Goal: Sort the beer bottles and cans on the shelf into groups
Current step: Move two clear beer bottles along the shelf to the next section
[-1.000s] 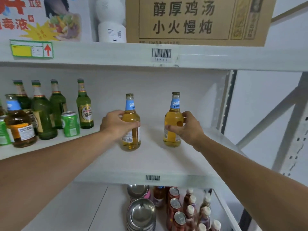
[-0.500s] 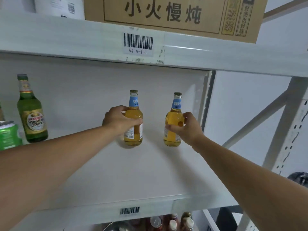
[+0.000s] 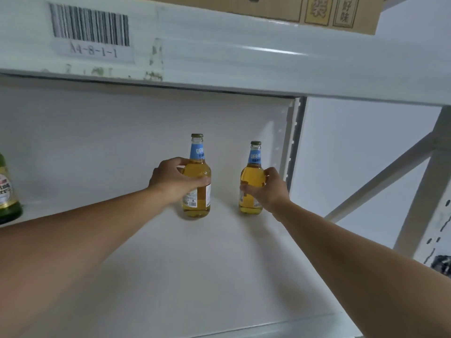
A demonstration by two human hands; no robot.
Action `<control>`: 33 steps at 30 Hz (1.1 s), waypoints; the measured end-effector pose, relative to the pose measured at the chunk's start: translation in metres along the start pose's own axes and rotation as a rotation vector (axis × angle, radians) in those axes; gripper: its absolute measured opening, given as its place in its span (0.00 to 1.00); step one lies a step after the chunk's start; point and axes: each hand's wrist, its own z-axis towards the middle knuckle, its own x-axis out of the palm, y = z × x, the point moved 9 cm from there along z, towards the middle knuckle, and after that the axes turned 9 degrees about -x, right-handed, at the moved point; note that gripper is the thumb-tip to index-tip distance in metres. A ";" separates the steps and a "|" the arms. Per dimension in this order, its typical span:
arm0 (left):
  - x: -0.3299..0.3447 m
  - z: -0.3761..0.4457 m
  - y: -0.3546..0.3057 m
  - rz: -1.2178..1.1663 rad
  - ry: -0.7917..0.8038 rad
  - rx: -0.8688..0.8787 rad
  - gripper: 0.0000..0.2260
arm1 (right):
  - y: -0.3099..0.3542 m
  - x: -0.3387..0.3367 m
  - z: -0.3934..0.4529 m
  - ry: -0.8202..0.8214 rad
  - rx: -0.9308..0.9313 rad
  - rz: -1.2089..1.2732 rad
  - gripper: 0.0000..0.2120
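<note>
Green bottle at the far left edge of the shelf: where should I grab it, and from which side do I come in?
Judging from the visible sliver, take the green bottle around its round lower body, coming in from the front with fingers wrapping sideways. It stands upright, and the shelf in front looks open. Both hands are occupied: left hand and right hand each grip an amber bottle.

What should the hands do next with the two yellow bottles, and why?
Probably let go of both. The left hand and right hand each grip a matching blue-necked bottle, the left bottle and right bottle, standing upright side by side on the shelf, apart from the green bottle. That pair already looks grouped.
</note>
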 end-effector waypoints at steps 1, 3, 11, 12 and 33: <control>0.003 0.003 0.000 -0.005 0.002 -0.001 0.40 | -0.004 0.000 0.005 -0.006 0.002 0.005 0.32; 0.010 0.006 -0.001 -0.017 0.013 -0.001 0.41 | -0.011 0.001 0.011 -0.015 0.013 0.009 0.32; 0.038 0.004 -0.010 -0.045 0.087 0.013 0.35 | -0.022 0.001 0.018 -0.005 0.024 0.052 0.39; 0.041 0.002 -0.011 -0.050 0.095 0.014 0.35 | -0.022 0.001 0.017 0.000 0.024 0.067 0.40; 0.171 -0.042 -0.070 0.126 0.150 0.093 0.37 | -0.054 -0.065 -0.039 -0.106 0.147 -0.062 0.15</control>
